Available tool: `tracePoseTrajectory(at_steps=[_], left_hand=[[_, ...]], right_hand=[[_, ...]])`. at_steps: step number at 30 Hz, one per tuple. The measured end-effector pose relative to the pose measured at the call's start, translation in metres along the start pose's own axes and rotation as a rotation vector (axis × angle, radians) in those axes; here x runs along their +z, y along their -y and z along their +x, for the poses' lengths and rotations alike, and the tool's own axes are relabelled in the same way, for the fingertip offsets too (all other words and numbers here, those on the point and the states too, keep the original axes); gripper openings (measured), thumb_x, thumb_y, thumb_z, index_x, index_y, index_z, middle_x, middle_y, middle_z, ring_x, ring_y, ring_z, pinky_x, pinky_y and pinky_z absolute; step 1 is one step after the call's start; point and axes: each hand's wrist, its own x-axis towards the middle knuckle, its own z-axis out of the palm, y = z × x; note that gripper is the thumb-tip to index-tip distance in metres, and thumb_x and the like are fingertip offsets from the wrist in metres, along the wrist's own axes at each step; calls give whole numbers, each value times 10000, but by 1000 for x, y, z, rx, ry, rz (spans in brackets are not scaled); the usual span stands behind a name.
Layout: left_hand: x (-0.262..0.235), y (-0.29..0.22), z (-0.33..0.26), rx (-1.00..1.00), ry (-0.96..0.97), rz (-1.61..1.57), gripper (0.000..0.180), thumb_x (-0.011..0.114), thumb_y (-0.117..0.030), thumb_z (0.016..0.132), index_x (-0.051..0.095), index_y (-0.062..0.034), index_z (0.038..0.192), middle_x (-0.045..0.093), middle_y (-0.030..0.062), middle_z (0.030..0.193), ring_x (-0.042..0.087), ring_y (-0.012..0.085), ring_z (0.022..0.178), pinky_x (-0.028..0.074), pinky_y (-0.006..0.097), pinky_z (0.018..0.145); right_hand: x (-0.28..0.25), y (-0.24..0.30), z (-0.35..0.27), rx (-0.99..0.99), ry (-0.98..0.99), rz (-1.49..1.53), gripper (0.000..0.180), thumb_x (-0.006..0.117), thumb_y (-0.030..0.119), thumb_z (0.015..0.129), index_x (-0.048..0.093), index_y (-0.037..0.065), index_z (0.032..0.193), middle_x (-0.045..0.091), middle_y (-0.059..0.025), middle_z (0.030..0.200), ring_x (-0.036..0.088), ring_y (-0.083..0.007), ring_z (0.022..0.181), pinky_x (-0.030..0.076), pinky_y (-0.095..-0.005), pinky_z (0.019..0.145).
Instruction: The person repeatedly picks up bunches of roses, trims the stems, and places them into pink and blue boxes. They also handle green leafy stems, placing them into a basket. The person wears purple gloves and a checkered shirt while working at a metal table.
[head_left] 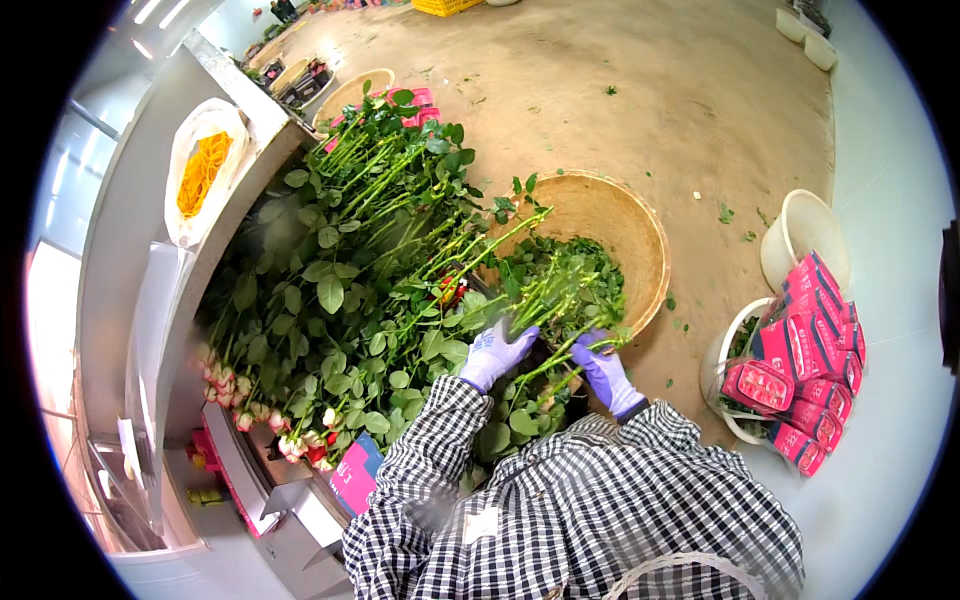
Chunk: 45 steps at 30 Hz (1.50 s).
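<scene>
Rightward, pink packages [810,345] bear lettering — left hand [490,358] grips stems [548,292]; whether right hand [606,373] grasps, I cannot tell.

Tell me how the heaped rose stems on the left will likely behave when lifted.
The rose stems look long and straight, so they should probably lift fairly stiffly. Their leaves overlap densely, so neighbouring stems might snag and drag along. The blooms cluster at one end, so that end may feel heavier and bruise easily.
</scene>
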Motion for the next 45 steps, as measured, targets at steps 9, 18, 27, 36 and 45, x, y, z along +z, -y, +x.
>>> tracePoseTrajectory(at_steps=[9,18,27,36,45], left_hand=[[-34,-8,-10,31,240,-257,928,566,-689,827,445,57,1365,526,241,1349,506,309,1263,391,368,1050],[-2,10,-34,177,85,273,1351,826,-635,558,134,81,1471,400,291,1416,438,372,1306,362,378,1083],[19,17,-23,98,-190,309,956,754,-586,629,435,-57,1358,588,166,1246,593,307,1116,455,417,950],[-9,5,-78,330,-237,220,736,708,-504,709,502,-49,1249,656,223,1061,652,347,978,516,431,869],[-230,103,-185,356,-605,-327,603,820,-171,691,553,18,1198,672,119,1002,639,170,889,522,317,813]], right_hand=[[49,36,26,-116,-243,-198,303,766,220,834,573,85,1026,619,-18,867,594,-145,779,494,-294,700],[55,40,34,-12,-275,-631,638,714,528,817,595,-68,1012,672,-174,919,626,-250,815,485,-366,745],[43,42,53,47,-123,-806,584,728,526,801,622,-36,916,673,-139,854,630,-247,803,498,-347,749],[-191,-22,-139,356,-146,-1222,715,841,491,666,563,7,1114,625,-113,967,586,-189,884,498,-363,843],[-22,205,-226,315,-95,-1130,416,719,113,718,644,8,1114,693,-96,943,653,-177,828,535,-325,759]])
